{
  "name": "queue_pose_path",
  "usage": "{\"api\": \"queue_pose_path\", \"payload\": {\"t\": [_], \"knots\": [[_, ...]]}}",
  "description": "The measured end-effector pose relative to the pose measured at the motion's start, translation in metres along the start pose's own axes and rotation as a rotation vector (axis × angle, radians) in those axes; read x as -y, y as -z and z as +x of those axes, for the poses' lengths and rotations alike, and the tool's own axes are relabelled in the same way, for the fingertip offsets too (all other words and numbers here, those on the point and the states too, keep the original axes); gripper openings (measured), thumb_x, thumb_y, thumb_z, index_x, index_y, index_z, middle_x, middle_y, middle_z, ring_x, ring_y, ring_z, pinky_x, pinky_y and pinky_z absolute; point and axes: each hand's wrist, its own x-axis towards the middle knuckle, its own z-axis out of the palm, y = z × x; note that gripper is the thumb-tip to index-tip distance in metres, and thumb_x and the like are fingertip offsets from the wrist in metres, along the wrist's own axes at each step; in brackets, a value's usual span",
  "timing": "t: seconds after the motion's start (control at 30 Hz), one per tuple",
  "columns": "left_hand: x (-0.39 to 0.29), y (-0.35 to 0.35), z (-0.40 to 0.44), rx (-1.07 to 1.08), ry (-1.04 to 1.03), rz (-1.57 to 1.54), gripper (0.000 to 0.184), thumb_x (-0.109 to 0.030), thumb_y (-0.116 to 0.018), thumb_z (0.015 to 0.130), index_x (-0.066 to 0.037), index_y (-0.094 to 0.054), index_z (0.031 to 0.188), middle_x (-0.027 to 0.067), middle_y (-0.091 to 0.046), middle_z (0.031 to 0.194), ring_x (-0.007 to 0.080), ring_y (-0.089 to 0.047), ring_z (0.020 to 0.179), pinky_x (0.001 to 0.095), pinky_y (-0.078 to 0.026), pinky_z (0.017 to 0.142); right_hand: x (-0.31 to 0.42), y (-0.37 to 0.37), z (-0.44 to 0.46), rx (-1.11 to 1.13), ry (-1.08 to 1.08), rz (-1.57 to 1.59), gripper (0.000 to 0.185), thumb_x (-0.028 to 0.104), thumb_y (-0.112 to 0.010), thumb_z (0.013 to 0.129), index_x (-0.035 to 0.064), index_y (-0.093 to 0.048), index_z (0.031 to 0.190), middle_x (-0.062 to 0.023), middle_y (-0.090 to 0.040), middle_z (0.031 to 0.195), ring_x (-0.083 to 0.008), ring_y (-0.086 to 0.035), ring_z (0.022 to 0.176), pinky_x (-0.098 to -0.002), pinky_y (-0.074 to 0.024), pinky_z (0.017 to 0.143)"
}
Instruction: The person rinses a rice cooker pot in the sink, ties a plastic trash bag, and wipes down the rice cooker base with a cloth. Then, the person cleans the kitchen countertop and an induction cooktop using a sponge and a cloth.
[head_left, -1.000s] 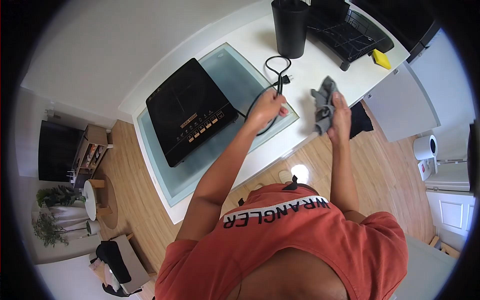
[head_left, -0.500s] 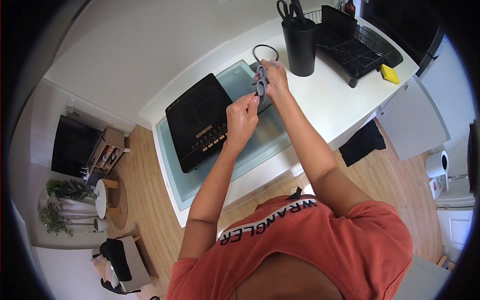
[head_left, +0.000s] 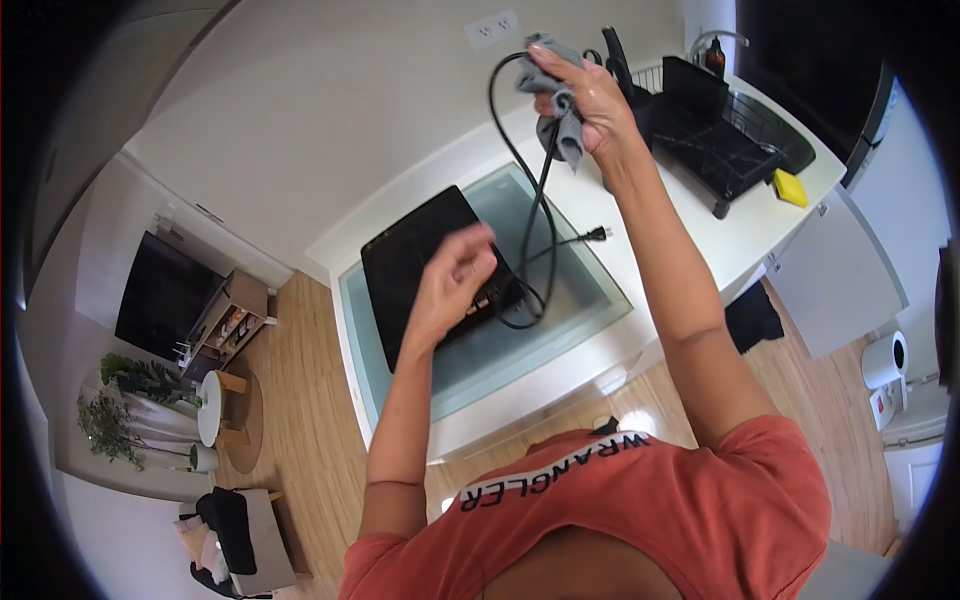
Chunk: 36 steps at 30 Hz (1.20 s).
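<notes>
My right hand (head_left: 598,105) is raised above the counter, closed round a crumpled grey cloth (head_left: 565,105). A black power cord (head_left: 541,200) passes by the cloth and hangs in loops below it; whether the fingers grip the cord itself is hidden. Its two-pin plug (head_left: 598,234) lies at the right edge of the glass panel (head_left: 590,290). My left hand (head_left: 450,285), slightly blurred, hovers over the black induction cooker (head_left: 415,250) with loosely bent fingers, the thumb apart and nothing visible in them. The cooker rests on the glass panel.
Behind my right hand stands a black utensil holder (head_left: 640,110). A black dish rack (head_left: 715,150) and a yellow sponge (head_left: 789,188) are at the counter's right end. Below, a cabinet door (head_left: 840,265) hangs open. A wall outlet (head_left: 492,29) is above the counter.
My right hand has risen with the cloth, lifting the cord into hanging loops. My left hand has come away from the cloth and moved left and down over the cooker.
</notes>
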Motion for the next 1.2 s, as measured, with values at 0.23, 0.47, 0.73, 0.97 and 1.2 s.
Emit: {"api": "queue_pose_path", "payload": {"t": [0.23,0.47,0.73,0.97,1.2], "knots": [[-0.122,0.049,0.082,-0.186,-0.389,-0.064,0.042,-0.028,-0.049,0.09,0.005,-0.043,0.116,0.0046,-0.056,0.072,0.0106,-0.055,0.075,0.0259,-0.046,0.071,0.022,-0.111,-0.017,0.18,0.076,-0.392,0.031,0.037,-0.063,0.08,0.0057,-0.059,0.079,0.0023,-0.052,0.057,-0.0043,-0.044,0.038,-0.019,-0.032,0.033],[-0.172,0.085,0.098,0.127,-0.017,-0.572,0.015,-0.01,-0.047,0.09,-0.001,-0.046,0.078,-0.0064,-0.029,0.051,0.0049,-0.025,0.042,0.0213,-0.032,0.049,0.006,-0.081,-0.01,0.212,0.224,-0.714,0.034,0.037,-0.061,0.081,0.0035,-0.057,0.083,0.0024,-0.052,0.064,-0.0036,-0.046,0.054,-0.0195,-0.0368,0.047],[-0.176,0.168,0.138,-0.192,0.036,-0.963,0.013,0.013,-0.032,0.081,0.005,-0.038,0.087,0.0026,-0.035,0.06,0.0078,-0.021,0.043,0.0236,-0.031,0.044,-0.083,0.003,-0.063,0.142,0.246,-1.034,0.024,0.024,-0.061,0.082,0.0042,-0.051,0.092,-0.0044,-0.054,0.068,-0.0121,-0.054,0.062,-0.0254,-0.0416,0.052],[-0.156,0.178,0.145,-0.489,0.098,-1.038,0.016,0.012,-0.028,0.081,0.006,-0.038,0.092,-0.0003,-0.029,0.055,0.0091,-0.02,0.041,0.0245,-0.032,0.048,-0.104,0.058,-0.065,0.126,0.065,-1.0,0.029,0.014,-0.057,0.081,0.0038,-0.051,0.107,-0.0157,-0.056,0.101,-0.0257,-0.058,0.088,-0.0336,-0.0445,0.075],[-0.16,0.135,0.173,-0.256,0.14,-0.94,0.027,0.01,-0.023,0.08,0.006,-0.04,0.1,0.0061,-0.039,0.071,0.0152,-0.025,0.049,0.0307,-0.033,0.049,-0.023,-0.103,-0.007,0.114,0.503,-0.608,0.045,0.023,-0.054,0.087,-0.0011,-0.042,0.122,-0.0139,-0.055,0.11,-0.0214,-0.057,0.095,-0.0286,-0.0428,0.084]]}}
